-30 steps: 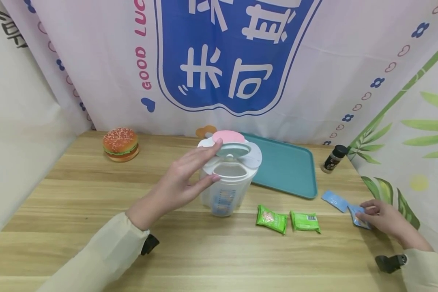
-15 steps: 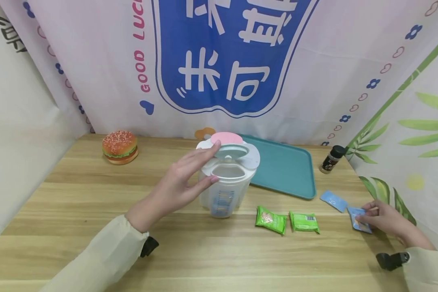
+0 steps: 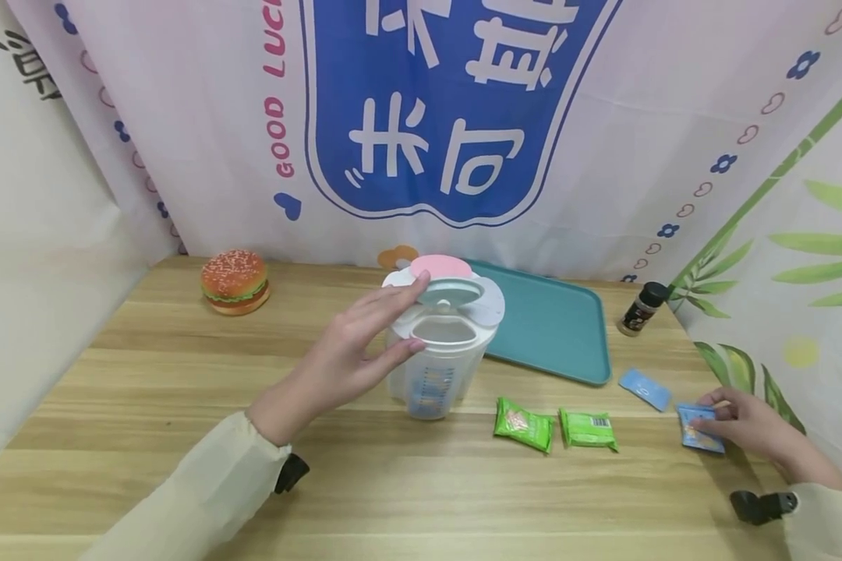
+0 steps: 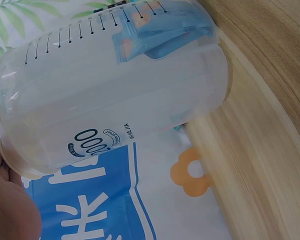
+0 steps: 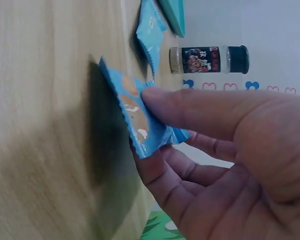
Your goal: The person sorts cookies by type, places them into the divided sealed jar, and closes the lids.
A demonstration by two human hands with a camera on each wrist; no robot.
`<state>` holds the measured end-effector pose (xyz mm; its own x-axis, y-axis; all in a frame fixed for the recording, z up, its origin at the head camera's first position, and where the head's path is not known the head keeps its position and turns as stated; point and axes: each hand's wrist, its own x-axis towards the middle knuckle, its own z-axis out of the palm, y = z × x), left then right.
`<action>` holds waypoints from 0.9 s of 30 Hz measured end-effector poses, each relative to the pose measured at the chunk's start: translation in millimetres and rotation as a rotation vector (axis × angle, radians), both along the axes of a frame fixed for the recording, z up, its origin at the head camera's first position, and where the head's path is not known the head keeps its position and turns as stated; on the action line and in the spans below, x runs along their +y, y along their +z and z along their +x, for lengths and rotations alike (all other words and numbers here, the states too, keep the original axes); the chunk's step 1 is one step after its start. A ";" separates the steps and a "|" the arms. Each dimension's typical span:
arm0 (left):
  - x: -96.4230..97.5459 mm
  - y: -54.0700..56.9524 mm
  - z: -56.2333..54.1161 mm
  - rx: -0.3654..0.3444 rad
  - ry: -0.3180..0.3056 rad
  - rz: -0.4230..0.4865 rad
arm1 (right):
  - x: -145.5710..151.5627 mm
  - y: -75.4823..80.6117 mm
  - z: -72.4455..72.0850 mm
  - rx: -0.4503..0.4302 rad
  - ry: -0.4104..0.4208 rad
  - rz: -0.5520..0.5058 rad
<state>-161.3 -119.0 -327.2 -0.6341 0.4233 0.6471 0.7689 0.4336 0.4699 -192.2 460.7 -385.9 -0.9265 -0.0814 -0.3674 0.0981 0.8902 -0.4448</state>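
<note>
A clear storage container [image 3: 431, 382] with a white lid, a pink flap and a raised grey-green flap stands mid-table. My left hand [image 3: 347, 354] rests at the lid, index finger at the raised flap and thumb at the opening's rim, both fairly straight. Blue snack packets [image 4: 162, 37] lie inside the container, visible through its wall. On the right, my right hand [image 3: 751, 428] pinches a blue snack packet [image 5: 132, 110] between thumb and fingers, just off the wood in the right wrist view. Another blue packet [image 3: 645, 389] lies behind it. Two green snack packets [image 3: 524, 425] lie right of the container.
A teal tray [image 3: 547, 323] lies behind and right of the container. The black-capped seasoning bottle [image 3: 642, 309] stands at the right rear. A toy hamburger [image 3: 235, 282] sits at the far left. A printed curtain [image 3: 238, 140] hangs along the table's back edge.
My right hand has drawn its blue packet slightly right, away from the other blue packet, with more of its front showing. The left hand holds its place at the lid.
</note>
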 end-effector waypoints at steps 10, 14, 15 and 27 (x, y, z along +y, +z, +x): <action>0.7 1.6 1.1 -0.013 0.007 -0.006 | -23.4 19.3 5.4 0.388 0.028 -0.049; 0.8 1.0 0.4 -0.005 0.002 -0.002 | -46.2 31.8 0.0 0.490 0.008 -0.210; 0.9 0.8 0.3 -0.006 -0.001 0.000 | -53.3 36.1 -1.5 0.498 0.000 -0.252; 1.2 0.2 -0.3 0.011 -0.004 0.005 | -149.4 89.2 -18.5 0.754 0.157 -0.498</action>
<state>-161.6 -117.8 -327.0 -0.6253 0.4222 0.6563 0.7757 0.4282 0.4636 -210.7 311.2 -296.7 -0.8715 -0.2141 0.4411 -0.4799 0.5570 -0.6778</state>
